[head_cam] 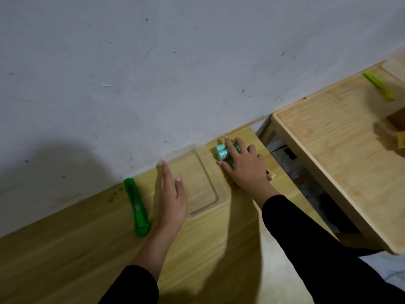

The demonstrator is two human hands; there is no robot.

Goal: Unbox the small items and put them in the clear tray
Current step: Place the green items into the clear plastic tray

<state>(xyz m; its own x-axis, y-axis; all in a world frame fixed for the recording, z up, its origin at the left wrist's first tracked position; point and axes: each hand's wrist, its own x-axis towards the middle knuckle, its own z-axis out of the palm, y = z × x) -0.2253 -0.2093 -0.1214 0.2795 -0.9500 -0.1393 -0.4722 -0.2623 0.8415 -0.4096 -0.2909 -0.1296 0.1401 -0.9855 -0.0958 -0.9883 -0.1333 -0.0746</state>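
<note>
A clear plastic tray (215, 195) lies on the wooden table (72, 244) near the wall, with nothing visible inside it. My left hand (172, 197) lies flat along the tray's left edge, fingers straight. Just right of the tray lie small teal cylinders (221, 152) side by side on the table. My right hand (243, 164) rests on top of them with its fingers spread, covering most of them. How many cylinders lie under the hand is hidden.
A green utility knife (136, 207) lies left of my left hand. A second wooden table (328, 154) stands to the right across a gap, with a yellow-green tool (378, 85) and a brown box (397, 122) on it. The grey wall runs close behind.
</note>
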